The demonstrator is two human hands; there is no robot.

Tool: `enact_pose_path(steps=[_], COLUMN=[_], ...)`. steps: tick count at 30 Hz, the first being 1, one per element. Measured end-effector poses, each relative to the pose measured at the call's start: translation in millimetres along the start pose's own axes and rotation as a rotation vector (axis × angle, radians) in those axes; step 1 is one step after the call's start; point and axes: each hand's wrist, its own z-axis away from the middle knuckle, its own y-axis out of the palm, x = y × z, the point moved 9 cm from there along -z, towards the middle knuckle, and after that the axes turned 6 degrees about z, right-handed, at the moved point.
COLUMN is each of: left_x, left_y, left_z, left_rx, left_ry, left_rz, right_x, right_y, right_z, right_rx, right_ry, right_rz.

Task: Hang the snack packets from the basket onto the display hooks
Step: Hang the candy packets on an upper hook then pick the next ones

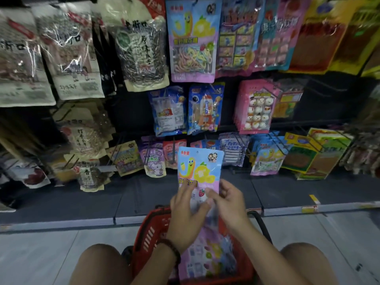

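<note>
Left hand and right hand both pinch the lower half of one snack packet, upright above the basket, not yet hooked; further packets lie inside, so hanging appears unfinished.

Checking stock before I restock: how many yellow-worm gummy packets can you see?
3: the top-centre packet hanging; the held packet in the left hand and right hand; the lower-right packet on a hook. Others may hide behind or in the basket.
</note>
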Motion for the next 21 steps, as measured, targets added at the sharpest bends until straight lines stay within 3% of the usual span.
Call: enact_pose_path(steps=[2,7,10,12,17,21], left_x=[-14.3,-47.2,-59.0,-65.3,-99.4,-132.1], left_y=[6.4,-29.5,-55.2,-61.0,-76.0,-90.2], left_z=[-8.7,-25.3,-38.8,-51.4,-76.4,-100.7], left_rx=[0.038,-0.225,-0.259,-0.177,-0.11,-0.091], left_ry=[-0.012,0.048,0.024,-0.01,-0.024,0.046], left_rz=[0.325,0.519,0.505,0.546,0.618,0.556], right_x=[19.1,65.0,103.5,126.9,159.6,180.7], right_y=[13.4,26.2,-12.0,-34.1,-16.9,-15.7], right_z=[1.9,2.6,-27.9,-49.9,-84.0,-98.9], right_rx=[0.085,0.273,-0.025,-0.162,0.068,0.027], right_ry=[-0.082,-0.316,-0.374,-0.308,-0.164,-0.164], right_rz=[0.074,0.425,0.481,0.472,0.166,0.101])
